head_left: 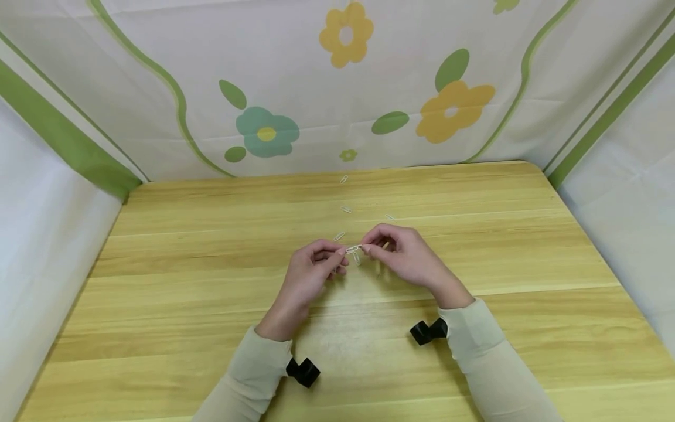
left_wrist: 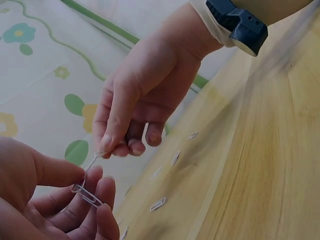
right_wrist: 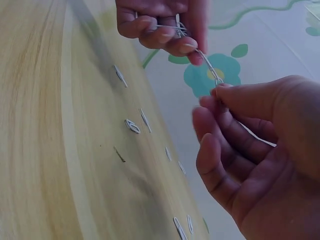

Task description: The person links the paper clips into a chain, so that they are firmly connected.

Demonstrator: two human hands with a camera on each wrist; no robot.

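Observation:
Between the fingertips of both hands a white paper clip [head_left: 352, 249] is stretched above the table. My left hand [head_left: 311, 272] pinches its left end between thumb and fingers. At the other end, the thumb and forefinger of my right hand [head_left: 406, 255] pinch a clip. The left wrist view shows another paper clip [left_wrist: 91, 198] hooked at the left thumb and lying against the curled fingers. More clip wire [right_wrist: 177, 29] shows across the left fingers in the right wrist view. Just below the hands lies a loose paper clip [head_left: 357, 258].
Further paper clips lie scattered on the wooden table [head_left: 184, 293]: one clip [head_left: 339, 236] close beyond the hands, another [head_left: 346, 210] farther back, one [head_left: 391, 217] to the right and one [head_left: 344, 179] near the back edge. A flowered curtain [head_left: 316, 88] hangs behind the table.

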